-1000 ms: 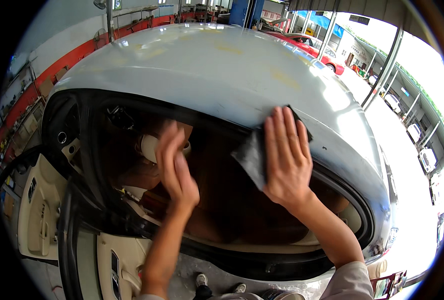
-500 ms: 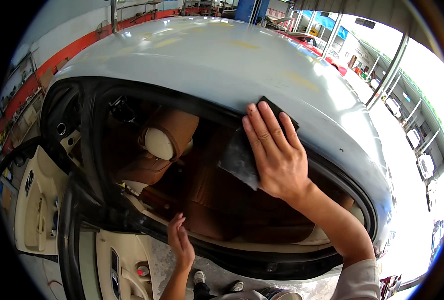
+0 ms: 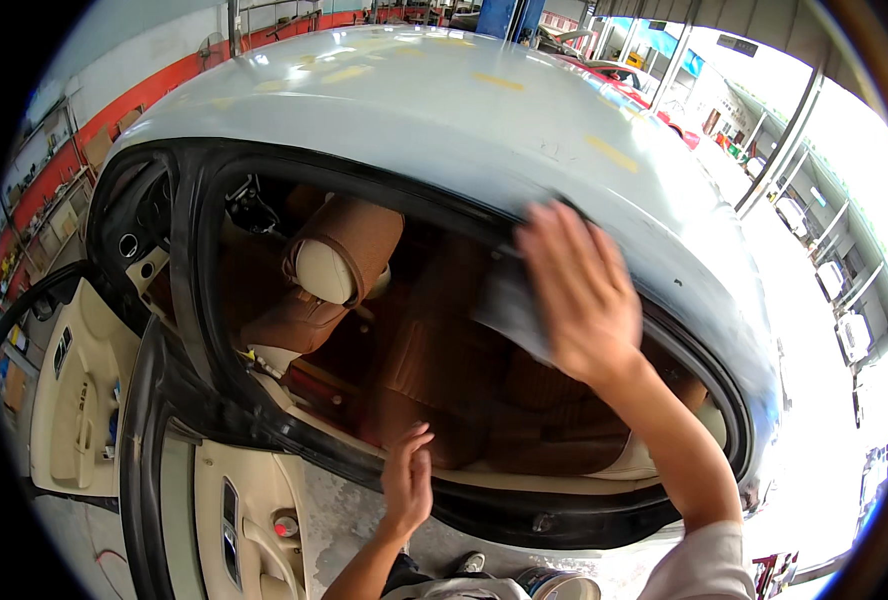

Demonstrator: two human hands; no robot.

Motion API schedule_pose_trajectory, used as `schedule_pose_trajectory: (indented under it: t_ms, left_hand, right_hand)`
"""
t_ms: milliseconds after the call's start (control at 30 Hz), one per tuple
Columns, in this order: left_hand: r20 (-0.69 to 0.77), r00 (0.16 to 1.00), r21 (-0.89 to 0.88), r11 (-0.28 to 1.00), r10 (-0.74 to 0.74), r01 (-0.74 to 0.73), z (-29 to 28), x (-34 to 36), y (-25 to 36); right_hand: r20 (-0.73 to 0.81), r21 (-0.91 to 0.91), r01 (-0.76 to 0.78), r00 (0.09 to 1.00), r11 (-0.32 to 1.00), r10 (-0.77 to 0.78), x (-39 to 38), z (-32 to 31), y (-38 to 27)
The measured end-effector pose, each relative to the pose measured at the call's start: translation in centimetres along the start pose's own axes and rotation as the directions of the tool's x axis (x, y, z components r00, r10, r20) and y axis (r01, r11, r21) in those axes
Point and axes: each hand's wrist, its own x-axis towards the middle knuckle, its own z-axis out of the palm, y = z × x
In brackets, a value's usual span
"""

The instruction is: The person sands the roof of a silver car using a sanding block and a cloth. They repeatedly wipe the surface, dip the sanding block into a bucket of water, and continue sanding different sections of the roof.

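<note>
My right hand [image 3: 584, 295] lies flat over a dark grey sheet of sandpaper [image 3: 516, 305], holding it against the edge of the car's grey roof [image 3: 414, 120] above the rear door opening. A loose flap of the sheet hangs into the opening. Motion blurs the fingers, and the part of the sheet under them is hidden. Lower down, my left hand [image 3: 407, 480] hovers near the door sill, with nothing in it and its fingers loosely extended.
Two open doors with beige panels stand at the left; the nearer door panel [image 3: 249, 500] holds a red-capped item. Inside the car are brown seats and a beige headrest [image 3: 324, 272]. A round bucket [image 3: 564, 585] stands on the floor near my feet. Shelves [image 3: 49, 220] line the left wall.
My right hand and the sandpaper have slid slightly to the right along the roof edge. My left hand has shifted to the right. The whole view has moved a little.
</note>
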Motion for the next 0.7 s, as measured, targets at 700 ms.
schedule_pose_trajectory:
  t_ms: [700]
  left_hand:
    - [-0.135,0.699,0.446,0.673,0.702,-0.590,0.2,23.2,16.1]
  right_hand:
    - [0.033,0.038,-0.196,0.980,0.980,0.195,-7.4,-3.7,7.0]
